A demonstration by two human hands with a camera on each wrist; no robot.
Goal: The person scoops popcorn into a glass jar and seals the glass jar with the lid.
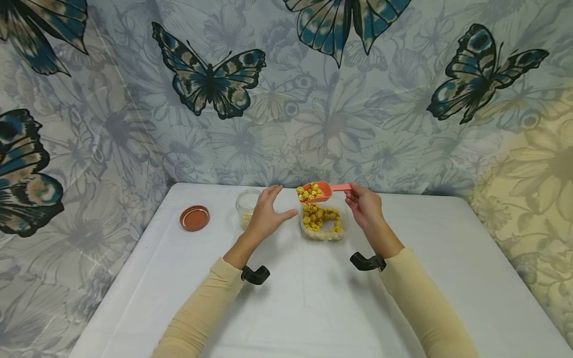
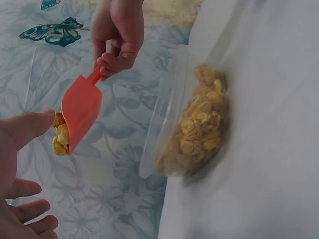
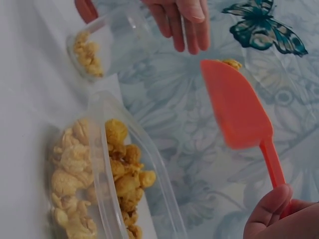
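My right hand point(image 1: 366, 205) pinches the handle of a coral-red scoop point(image 1: 323, 191), which carries yellow popcorn point(image 1: 309, 193) and hangs above a clear plastic tub point(image 1: 324, 235). Caramel-coloured popcorn point(image 2: 199, 124) fills much of that tub. My left hand point(image 1: 267, 215) is held up with fingers extended and thumb spread, between the tub and a clear jar point(image 1: 247, 201). In the right wrist view some popcorn point(image 3: 88, 55) lies at the bottom of the jar. From the left wrist view, the left thumb overlaps the scoop's loaded end. The left hand partly hides the jar in the head view.
A reddish-brown round lid point(image 1: 194, 218) lies left of the jar on the white-covered table point(image 1: 304, 308). Behind the table hangs a butterfly-patterned cloth point(image 1: 286, 124). Each wrist wears a black camera mount point(image 1: 256, 275).
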